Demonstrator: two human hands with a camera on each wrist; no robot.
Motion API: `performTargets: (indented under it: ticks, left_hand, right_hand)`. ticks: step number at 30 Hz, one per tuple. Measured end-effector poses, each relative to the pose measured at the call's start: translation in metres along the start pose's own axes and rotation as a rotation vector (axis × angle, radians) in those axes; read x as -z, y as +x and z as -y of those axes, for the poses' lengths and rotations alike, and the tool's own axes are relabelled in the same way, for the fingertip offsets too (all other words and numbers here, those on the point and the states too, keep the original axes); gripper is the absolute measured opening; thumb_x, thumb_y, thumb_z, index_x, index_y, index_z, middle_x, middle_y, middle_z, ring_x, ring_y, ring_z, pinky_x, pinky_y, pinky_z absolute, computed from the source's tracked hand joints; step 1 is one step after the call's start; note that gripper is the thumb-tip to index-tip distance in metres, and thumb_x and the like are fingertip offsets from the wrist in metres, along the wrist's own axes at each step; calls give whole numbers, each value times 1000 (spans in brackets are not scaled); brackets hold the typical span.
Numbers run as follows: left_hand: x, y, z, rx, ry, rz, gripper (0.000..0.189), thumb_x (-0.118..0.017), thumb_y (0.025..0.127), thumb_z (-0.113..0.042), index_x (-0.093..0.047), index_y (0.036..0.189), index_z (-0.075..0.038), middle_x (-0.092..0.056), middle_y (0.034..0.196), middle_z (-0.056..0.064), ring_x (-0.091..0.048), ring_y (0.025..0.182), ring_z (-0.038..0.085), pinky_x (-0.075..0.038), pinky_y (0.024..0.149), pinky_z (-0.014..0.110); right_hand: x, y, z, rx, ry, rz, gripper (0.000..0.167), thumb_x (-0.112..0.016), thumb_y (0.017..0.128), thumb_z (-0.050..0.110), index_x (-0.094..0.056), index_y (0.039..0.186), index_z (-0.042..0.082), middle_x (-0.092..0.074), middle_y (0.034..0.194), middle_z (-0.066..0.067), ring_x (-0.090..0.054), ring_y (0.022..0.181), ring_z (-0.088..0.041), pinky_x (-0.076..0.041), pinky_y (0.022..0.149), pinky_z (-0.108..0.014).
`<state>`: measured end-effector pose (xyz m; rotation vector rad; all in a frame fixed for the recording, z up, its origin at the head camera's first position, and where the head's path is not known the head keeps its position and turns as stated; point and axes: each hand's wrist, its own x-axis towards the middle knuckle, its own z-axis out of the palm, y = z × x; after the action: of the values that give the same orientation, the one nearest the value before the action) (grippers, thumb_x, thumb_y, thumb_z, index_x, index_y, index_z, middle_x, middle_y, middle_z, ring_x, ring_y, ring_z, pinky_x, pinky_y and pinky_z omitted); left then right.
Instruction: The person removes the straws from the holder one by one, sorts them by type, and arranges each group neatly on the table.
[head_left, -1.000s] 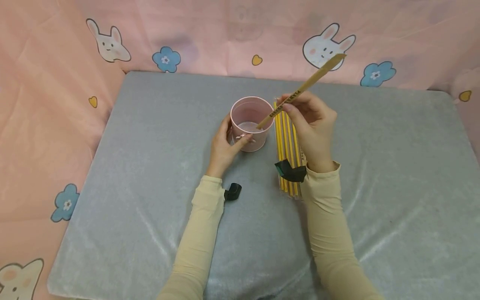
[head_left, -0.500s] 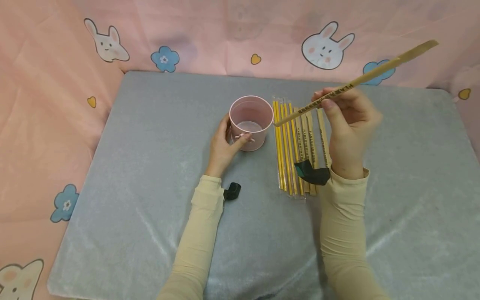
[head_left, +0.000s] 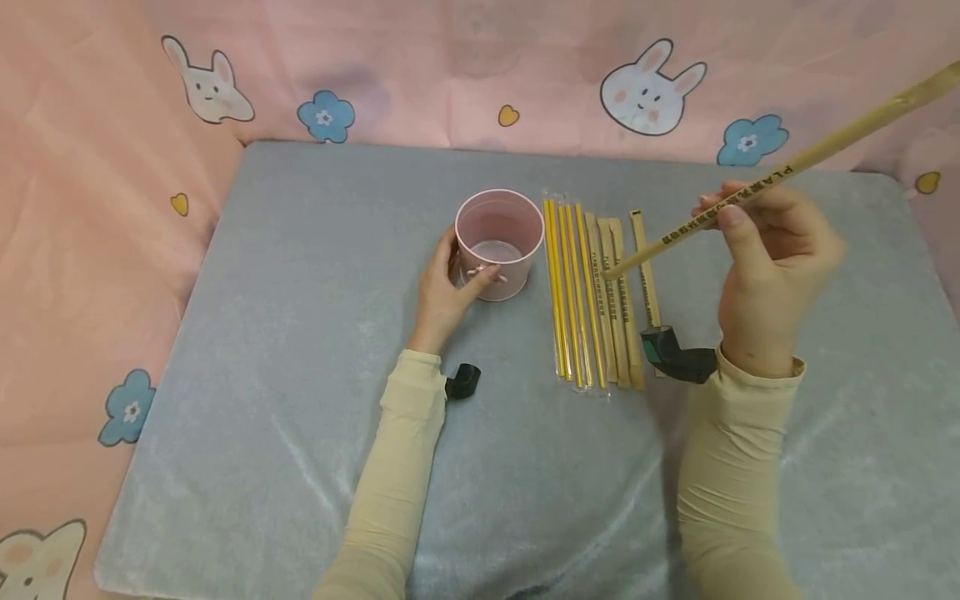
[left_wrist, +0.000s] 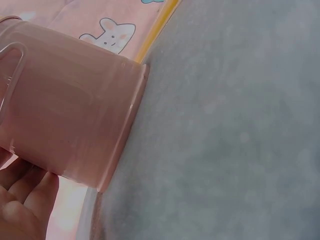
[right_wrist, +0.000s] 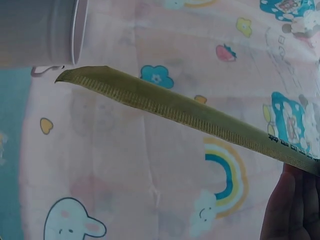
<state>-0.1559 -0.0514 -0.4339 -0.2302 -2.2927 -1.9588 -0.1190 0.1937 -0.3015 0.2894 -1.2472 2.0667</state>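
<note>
My left hand (head_left: 438,304) holds a small pink bucket (head_left: 517,275) upright on the table, thumb at its front by the handle joint. In the left wrist view, curled fingers (left_wrist: 37,197) lie along the bucket wall (left_wrist: 75,105). No straw shows inside the bucket in the head view. Above the table on the right, my right hand (head_left: 780,267) pinches a paper-wrapped straw (head_left: 840,137) between thumb and fingers. The straw slants up to the right; its lower end overlaps the paper-wrapped straws (head_left: 609,304) on the table. In the right wrist view its crimped end (right_wrist: 85,77) appears near the bucket.
Yellow straws (head_left: 566,292) in clear wrappers lie side by side just right of the bucket. One paper-wrapped straw (head_left: 647,267) lies slightly apart from the rest. Grey cloth covers the table (head_left: 322,292); a pink printed curtain (head_left: 420,67) stands behind and at the left.
My right hand has moved right with the straw, whose lower end has gone from over the bucket to over the row of straws. The left hand and bucket have stayed put.
</note>
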Motion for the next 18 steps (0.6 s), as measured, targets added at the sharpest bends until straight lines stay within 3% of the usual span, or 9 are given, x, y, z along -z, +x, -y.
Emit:
performTargets:
  ticks: [9, 14, 18]
  left_hand:
    - [0, 0, 0, 5, -11, 6, 77, -76, 80, -12, -35, 143, -1, -41, 143, 13, -39, 131, 19, -31, 107, 21]
    - [0, 1, 1, 10, -10, 13, 77, -76, 80, -11, -35, 143, 0, -41, 143, 15, -39, 131, 22, -31, 108, 23]
    - [1, 0, -6, 7, -18, 22, 75, -74, 80, -6, -33, 142, 5, -40, 143, 21, -38, 132, 29, -31, 109, 27]
  right_hand:
    - [17, 2, 8, -37, -14, 6, 21, -68, 70, -20, -53, 81, -30, -65, 73, -26, -63, 64, -32, -56, 71, -36]
    - [38, 6, 11, -149, -122, 168, 13, -63, 73, -24, -54, 80, -31, -66, 74, -25, -64, 67, -31, -55, 72, -34]
    - [54, 8, 13, -300, -244, 324, 10, -58, 77, -25, -56, 85, -29, -68, 81, -21, -67, 74, -27, -55, 75, -30]
